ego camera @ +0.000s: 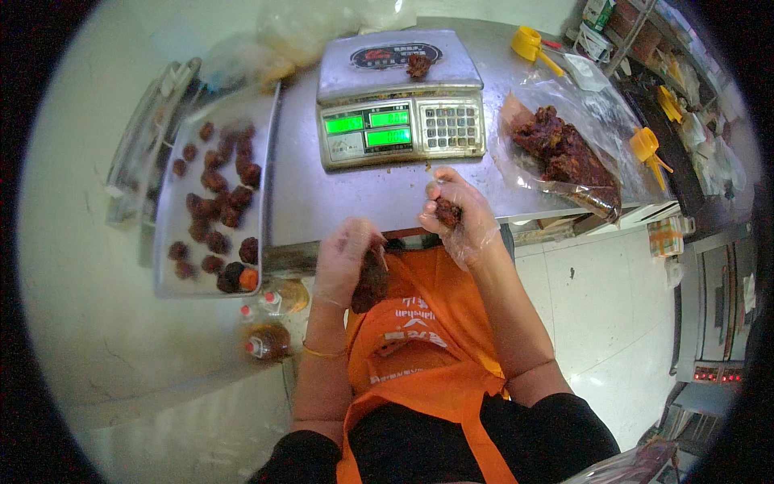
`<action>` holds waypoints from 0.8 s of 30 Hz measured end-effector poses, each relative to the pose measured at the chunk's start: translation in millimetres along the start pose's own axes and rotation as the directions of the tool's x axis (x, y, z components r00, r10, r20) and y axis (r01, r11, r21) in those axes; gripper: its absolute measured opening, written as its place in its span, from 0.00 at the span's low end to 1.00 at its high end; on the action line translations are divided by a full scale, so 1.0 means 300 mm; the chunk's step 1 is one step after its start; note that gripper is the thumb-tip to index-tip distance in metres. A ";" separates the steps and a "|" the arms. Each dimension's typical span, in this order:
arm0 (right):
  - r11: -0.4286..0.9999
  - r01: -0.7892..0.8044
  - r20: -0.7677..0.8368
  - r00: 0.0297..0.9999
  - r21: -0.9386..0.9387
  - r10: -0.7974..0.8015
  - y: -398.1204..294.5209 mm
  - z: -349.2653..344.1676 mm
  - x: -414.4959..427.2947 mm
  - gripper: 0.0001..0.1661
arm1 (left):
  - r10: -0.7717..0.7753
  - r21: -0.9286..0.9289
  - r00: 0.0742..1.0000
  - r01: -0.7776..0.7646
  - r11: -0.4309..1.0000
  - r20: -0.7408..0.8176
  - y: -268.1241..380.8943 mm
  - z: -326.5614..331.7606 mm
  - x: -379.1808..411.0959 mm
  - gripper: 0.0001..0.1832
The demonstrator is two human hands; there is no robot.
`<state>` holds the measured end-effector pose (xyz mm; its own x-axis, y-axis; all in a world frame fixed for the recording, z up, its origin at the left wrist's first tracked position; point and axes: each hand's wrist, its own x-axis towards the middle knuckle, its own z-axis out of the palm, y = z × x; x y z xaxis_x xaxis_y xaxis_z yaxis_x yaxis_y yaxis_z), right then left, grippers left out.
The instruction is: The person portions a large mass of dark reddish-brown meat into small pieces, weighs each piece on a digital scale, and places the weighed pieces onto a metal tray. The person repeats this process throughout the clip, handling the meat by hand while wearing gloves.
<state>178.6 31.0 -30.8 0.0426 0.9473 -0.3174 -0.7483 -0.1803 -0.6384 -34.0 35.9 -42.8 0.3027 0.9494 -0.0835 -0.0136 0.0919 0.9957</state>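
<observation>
My left hand (347, 257), in a clear plastic glove, grips a large dark brown lump of sticky filling (370, 283) in front of the orange apron. My right hand (461, 221), also in a clear glove, has its fingers curled round a small brown lump (448, 213) near the table's front edge. Beyond my hands stands a digital scale (402, 100) with lit green displays; one small brown piece (418, 65) lies on its metal plate. At the left, a metal tray (268, 181) holds many dark brown balls (217, 242). To the right, an open plastic bag (514, 172) holds more of the brown mass (559, 151).
Yellow scoops (528, 43) lie at the table's back right and right edge (644, 144). Plastic bags (320, 24) are behind the scale. Bottles with red caps (266, 346) stand below the tray. A cluttered shelf (683, 97) and an oven-like appliance (719, 302) are at the right.
</observation>
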 end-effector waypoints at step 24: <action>0.773 0.467 0.617 0.776 -0.429 -0.126 0.123 0.245 0.165 0.06 | 0.044 -0.995 0.999 0.014 -0.102 0.010 -0.086 -0.116 0.001 0.24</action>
<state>104.4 90.6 -18.4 -0.2812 0.9217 0.2672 -0.2742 0.1897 -0.9428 -66.8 44.2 -69.8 0.3113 0.9495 -0.0393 -0.9422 0.3030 -0.1431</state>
